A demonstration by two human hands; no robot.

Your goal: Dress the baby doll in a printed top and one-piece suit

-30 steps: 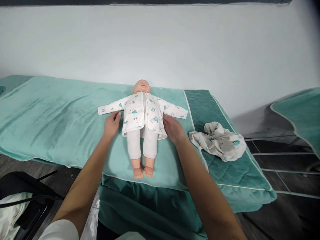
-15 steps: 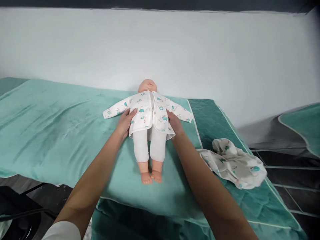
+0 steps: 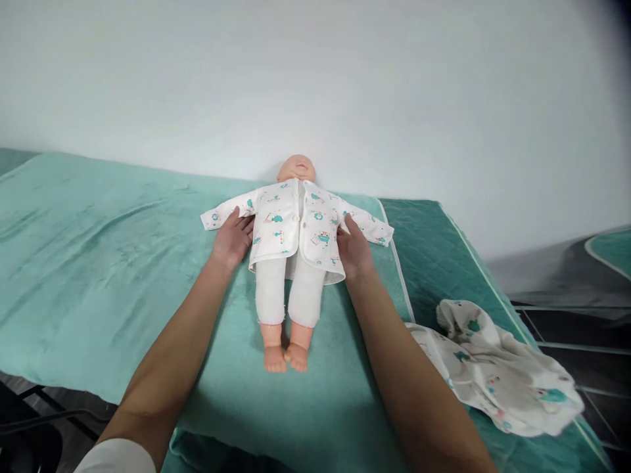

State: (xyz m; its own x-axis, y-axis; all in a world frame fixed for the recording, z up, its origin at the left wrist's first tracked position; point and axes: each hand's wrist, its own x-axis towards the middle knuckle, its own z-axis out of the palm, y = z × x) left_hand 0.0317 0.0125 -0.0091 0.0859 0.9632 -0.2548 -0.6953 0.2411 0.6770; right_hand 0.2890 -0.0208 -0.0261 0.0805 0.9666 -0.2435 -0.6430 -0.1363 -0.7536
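Note:
A baby doll [image 3: 273, 289] lies on its back in white trousers and an unfastened white jacket [image 3: 276, 226] with a teal and pink print. Its arms, inside the long sleeves, stretch out to both sides. At the doll's left-hand side in the picture, my left hand [image 3: 233, 238] is open, palm up, its fingertips against the jacket's side. My right hand [image 3: 353, 249] lies opposite, open with the thumb raised away from the cloth; its other fingers are partly hidden by the jacket's edge.
Teal bedding [image 3: 123, 263] covers the bed, which stands against a white wall [image 3: 315, 79]. On the darker quilted cover [image 3: 424, 249] at right lies a crumpled printed white garment [image 3: 513, 374]. Dark furniture [image 3: 29, 427] stands at lower left.
My thumbs have lifted off the jacket and both hands have eased outward from the doll's sides. The doll's feet have shifted slightly left. The view has tilted and moved closer.

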